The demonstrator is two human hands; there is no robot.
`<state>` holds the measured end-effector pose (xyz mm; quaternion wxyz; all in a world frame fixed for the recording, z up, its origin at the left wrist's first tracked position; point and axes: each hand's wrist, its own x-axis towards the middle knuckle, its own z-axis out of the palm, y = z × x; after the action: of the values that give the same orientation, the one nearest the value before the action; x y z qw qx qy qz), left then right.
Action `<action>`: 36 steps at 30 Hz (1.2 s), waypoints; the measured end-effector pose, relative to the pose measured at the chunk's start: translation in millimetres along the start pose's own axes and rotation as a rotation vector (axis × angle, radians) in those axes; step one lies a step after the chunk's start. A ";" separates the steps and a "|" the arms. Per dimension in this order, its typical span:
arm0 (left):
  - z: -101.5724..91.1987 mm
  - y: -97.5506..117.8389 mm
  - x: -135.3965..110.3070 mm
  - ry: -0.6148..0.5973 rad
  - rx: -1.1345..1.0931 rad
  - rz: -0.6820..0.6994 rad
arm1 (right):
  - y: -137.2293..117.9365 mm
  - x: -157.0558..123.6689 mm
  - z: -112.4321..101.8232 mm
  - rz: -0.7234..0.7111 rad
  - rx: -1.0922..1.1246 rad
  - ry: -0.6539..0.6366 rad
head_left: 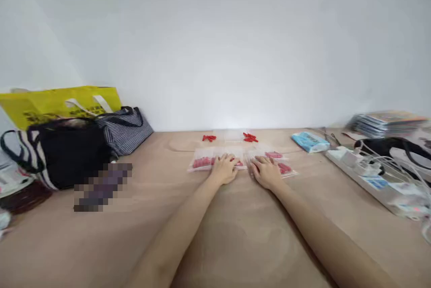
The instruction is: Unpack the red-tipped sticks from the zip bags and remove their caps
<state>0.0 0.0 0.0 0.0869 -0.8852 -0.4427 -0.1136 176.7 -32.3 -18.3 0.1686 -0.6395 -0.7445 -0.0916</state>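
My left hand (224, 169) lies with its fingers stretched over clear plastic bags (194, 165) that hold small red pieces (202, 162). A second group of clear bags (292, 173) with red pieces (284, 168) lies to the right, and my right hand (266, 171) rests on its left part, fingers outstretched. The pieces are too small and blurred to name. Both hands press flat and grip nothing that I can see. Behind them sit two loose piles of red pieces, a left pile (209, 138) and a right pile (250, 137), with a clear plastic sheet or bag (229, 135) between.
On the left stand a yellow bag (50, 104), a black bag (72, 151) and a striped bag (128, 131), near a pixelated dark object (103, 187). On the right are a blue tissue pack (310, 141), stacked books (384, 124) and a white tray (370, 185) with cables.
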 end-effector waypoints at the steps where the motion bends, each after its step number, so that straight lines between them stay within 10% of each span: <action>1: -1.2 -6.6 -5.1 -0.001 -0.001 -0.004 | 0.0 -0.4 0.2 -0.002 -0.005 0.001; 15: -14.7 -105.5 -80.9 0.066 -0.010 -0.167 | 12.0 -1.2 7.0 0.090 -0.066 0.127; 24: -3.8 -109.8 -83.1 0.215 -0.091 -0.061 | 11.4 -3.2 6.8 -0.101 -0.015 0.345; 36: -7.1 -85.9 -77.8 0.567 -0.347 -0.139 | -2.7 -7.4 4.2 -0.380 0.217 0.300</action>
<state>-115.2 -10.4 -10.3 0.0465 -0.7875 -0.4344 -0.4348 174.4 -38.1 -24.6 0.3244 -0.4454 -0.8235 -0.1350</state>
